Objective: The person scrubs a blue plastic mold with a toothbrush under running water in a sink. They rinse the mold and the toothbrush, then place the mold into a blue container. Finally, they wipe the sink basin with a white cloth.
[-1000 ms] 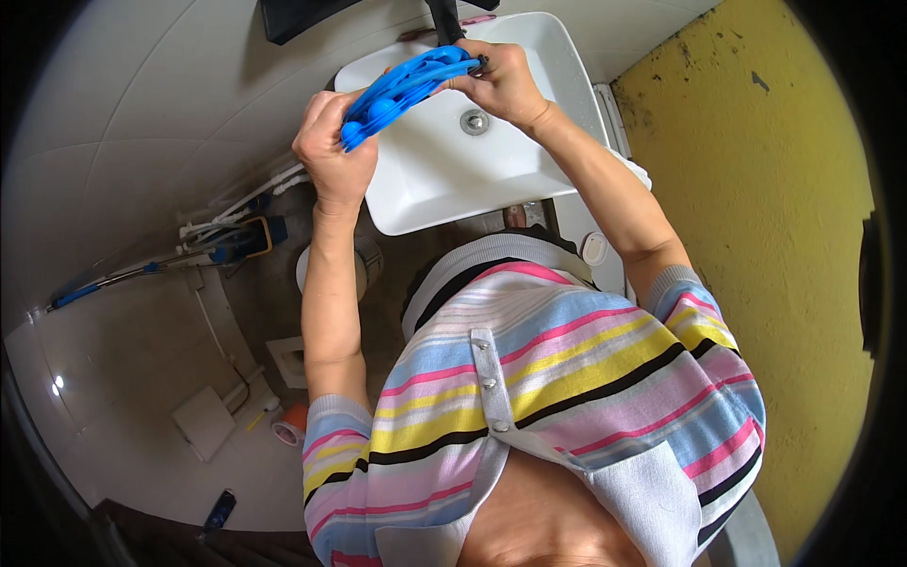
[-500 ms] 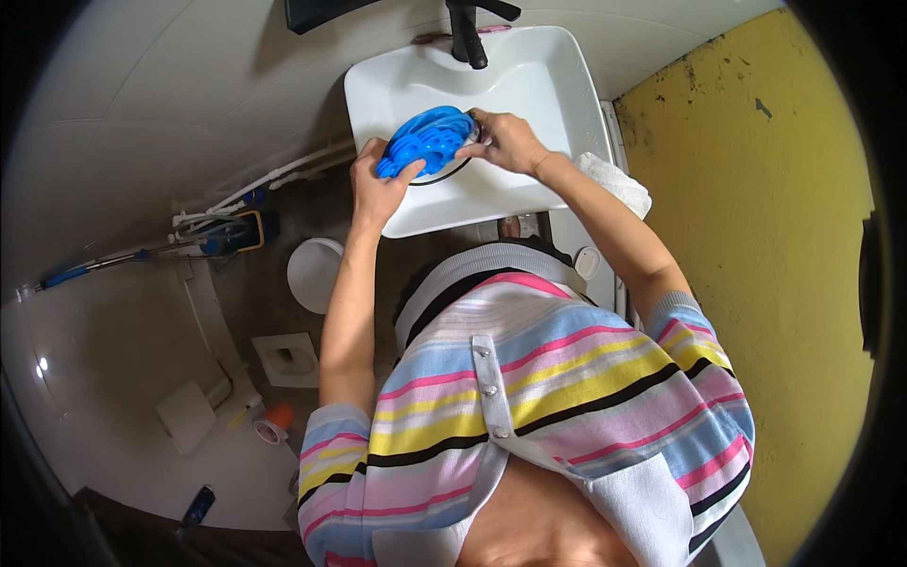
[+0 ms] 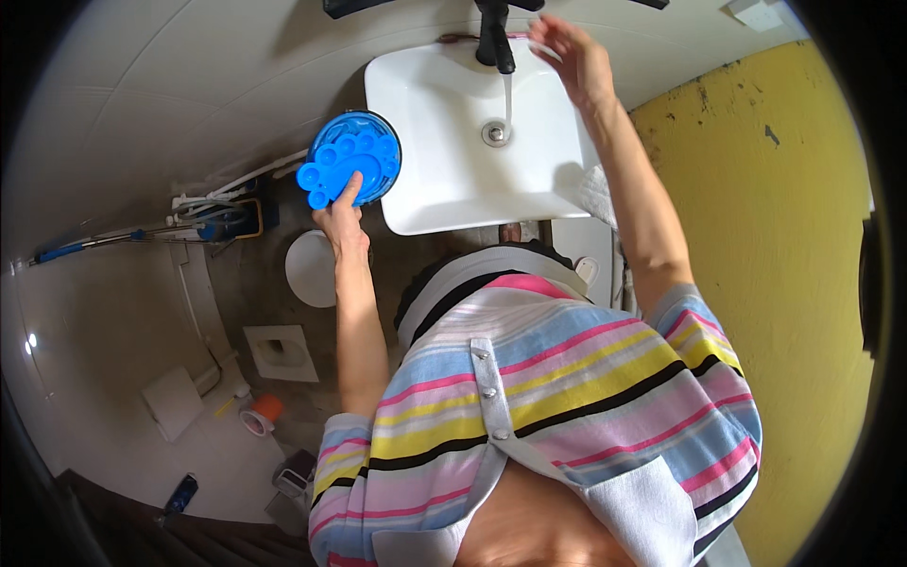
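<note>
At the left rim of the white washbasin (image 3: 435, 203), my left hand (image 3: 343, 222) is closed on a blue paint palette (image 3: 354, 170) with several round wells along its edge. My thumb lies across its flat face. Behind the palette, held together with it, shows a round blue container with a dark rim (image 3: 395, 130); how my fingers grip it underneath is hidden. A thin stream of water runs from the black faucet (image 3: 495, 38) down by the drain (image 3: 495, 134). Raised just right of the faucet, my right hand (image 3: 574, 64) is open and holds nothing, its fingers slightly blurred.
A white cloth (image 3: 595, 197) hangs at the basin's right edge, near a yellow wall (image 3: 746, 236). On the floor at left are a round white bucket (image 3: 312, 269), a white squat toilet (image 3: 282, 353), an orange container (image 3: 262, 414) and a long-handled mop (image 3: 123, 241).
My left hand has carried the palette and round container left, from over the basin to its left rim. My right hand let go and rose beside the faucet. Water now runs.
</note>
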